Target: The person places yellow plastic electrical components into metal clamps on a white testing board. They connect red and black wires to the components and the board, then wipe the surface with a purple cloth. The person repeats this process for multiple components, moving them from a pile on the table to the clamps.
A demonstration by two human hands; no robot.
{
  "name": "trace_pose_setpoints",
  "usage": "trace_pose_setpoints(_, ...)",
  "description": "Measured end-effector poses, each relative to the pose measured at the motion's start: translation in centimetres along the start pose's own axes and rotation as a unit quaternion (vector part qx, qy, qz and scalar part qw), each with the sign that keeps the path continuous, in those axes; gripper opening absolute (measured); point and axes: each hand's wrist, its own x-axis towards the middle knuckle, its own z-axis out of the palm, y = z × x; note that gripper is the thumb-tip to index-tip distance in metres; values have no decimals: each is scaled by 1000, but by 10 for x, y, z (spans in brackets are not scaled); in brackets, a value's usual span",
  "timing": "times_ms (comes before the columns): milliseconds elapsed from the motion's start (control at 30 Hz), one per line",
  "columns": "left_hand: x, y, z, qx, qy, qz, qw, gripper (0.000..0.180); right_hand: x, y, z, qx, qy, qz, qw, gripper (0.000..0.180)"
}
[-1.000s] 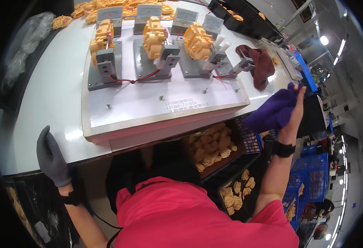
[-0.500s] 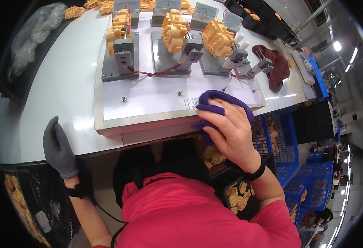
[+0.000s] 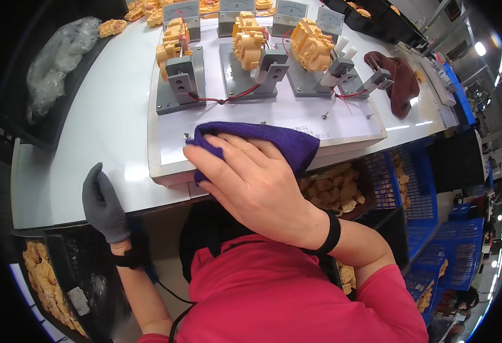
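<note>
- Purple cloth [image 3: 279, 140], gripped in your right hand [image 3: 256, 186], lies on the board [image 3: 356, 120]; wiping looks unfinished.
- Leftward, your left hand [image 3: 105, 203] rests loosely apart.
- Beyond: three assemblies [image 3: 312, 46], already mounted.

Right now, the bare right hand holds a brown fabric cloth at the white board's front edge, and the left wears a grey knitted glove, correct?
Wrong colour: the head view shows the bare right hand holding a purple fabric cloth at the white board's front edge; the left hand wears a grey knitted glove.
</note>
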Motion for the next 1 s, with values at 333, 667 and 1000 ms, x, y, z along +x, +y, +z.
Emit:
trace_pose_setpoints(333,0,1,1,44,19,29,998,20,1,-13,4,56,-7,1,998,42)
trace_pose_setpoints(667,0,5,1,17,28,19,999,20,34,-45,32,46,-38,23,998,47)
trace_pose_setpoints(1000,1,6,0,31,28,26,999,19,29,-43,30,-29,-72,-4,997,48)
